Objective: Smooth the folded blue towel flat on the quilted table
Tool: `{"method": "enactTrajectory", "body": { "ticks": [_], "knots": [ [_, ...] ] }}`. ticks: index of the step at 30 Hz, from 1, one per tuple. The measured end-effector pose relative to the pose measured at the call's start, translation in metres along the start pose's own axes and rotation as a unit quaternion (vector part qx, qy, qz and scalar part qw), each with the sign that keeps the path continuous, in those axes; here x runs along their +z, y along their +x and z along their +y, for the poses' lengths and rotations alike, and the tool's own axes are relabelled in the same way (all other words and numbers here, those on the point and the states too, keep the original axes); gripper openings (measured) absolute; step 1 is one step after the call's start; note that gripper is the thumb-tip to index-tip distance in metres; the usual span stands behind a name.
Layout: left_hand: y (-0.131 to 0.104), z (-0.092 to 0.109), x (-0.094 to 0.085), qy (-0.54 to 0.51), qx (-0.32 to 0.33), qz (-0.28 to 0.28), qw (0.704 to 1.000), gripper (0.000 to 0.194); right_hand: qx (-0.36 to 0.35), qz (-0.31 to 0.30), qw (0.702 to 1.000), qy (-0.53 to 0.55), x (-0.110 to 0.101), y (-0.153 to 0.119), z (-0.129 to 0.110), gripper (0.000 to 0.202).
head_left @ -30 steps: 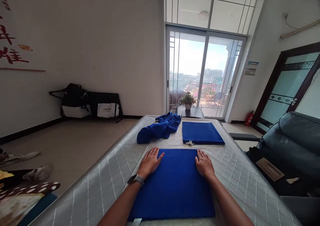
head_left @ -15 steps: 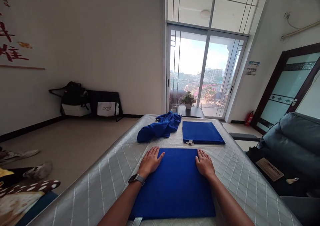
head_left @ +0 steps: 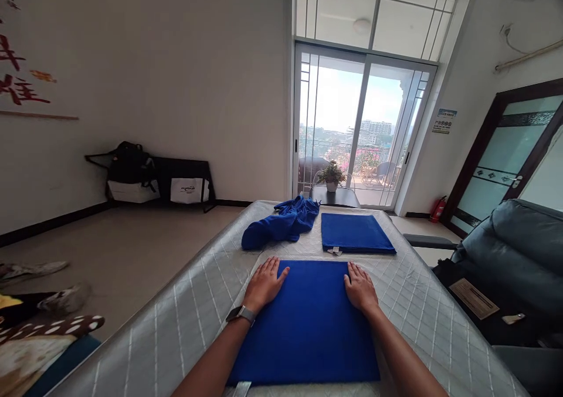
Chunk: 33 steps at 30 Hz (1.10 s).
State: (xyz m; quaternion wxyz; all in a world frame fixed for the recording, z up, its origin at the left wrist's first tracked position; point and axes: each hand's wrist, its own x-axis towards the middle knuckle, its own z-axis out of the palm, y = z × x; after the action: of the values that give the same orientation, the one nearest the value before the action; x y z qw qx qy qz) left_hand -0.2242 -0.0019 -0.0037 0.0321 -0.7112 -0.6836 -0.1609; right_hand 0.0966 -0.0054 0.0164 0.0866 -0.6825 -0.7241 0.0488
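Observation:
A flat blue cloth (head_left: 310, 326) lies spread in a near-rectangle in front of me, with a white tag at its near left edge. My left hand (head_left: 264, 282) rests flat on its far left corner, fingers stretched out and thumb apart. On the far right corner lies my right hand (head_left: 359, 285), also flat with fingers extended. Just beyond is a neatly folded stack of blue cloth (head_left: 357, 231) with white tags on its near side. To the left of that stack sits a crumpled heap of blue cloth (head_left: 284, 226).
Everything lies on a silver quilted surface (head_left: 176, 315). A dark armchair (head_left: 523, 250) stands at the right, a potted plant (head_left: 332, 177) on a small table beyond the far end. At lower left are a person's shoes (head_left: 65, 300) and a spotted cloth (head_left: 53, 329).

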Motion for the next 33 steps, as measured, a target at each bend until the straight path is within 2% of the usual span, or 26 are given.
{"method": "enactTrajectory", "body": {
  "ticks": [10, 21, 33],
  "knots": [
    [0.0007, -0.0009, 0.0015, 0.029, -0.053, 0.019, 0.998, 0.073, 0.001, 0.003, 1.000, 0.004, 0.0010, 0.0003, 0.0005, 0.062],
    [0.0001, -0.0028, 0.0042, 0.030, -0.051, 0.018, 0.998, 0.078, -0.001, 0.002, 1.000, 0.007, 0.0026, 0.0013, 0.0015, 0.062],
    [0.0013, -0.0036, 0.0072, 0.022, -0.054, 0.027, 0.998, 0.075, -0.006, 0.007, 1.000, 0.002, 0.0013, 0.0008, 0.0014, 0.062]
  ]
}}
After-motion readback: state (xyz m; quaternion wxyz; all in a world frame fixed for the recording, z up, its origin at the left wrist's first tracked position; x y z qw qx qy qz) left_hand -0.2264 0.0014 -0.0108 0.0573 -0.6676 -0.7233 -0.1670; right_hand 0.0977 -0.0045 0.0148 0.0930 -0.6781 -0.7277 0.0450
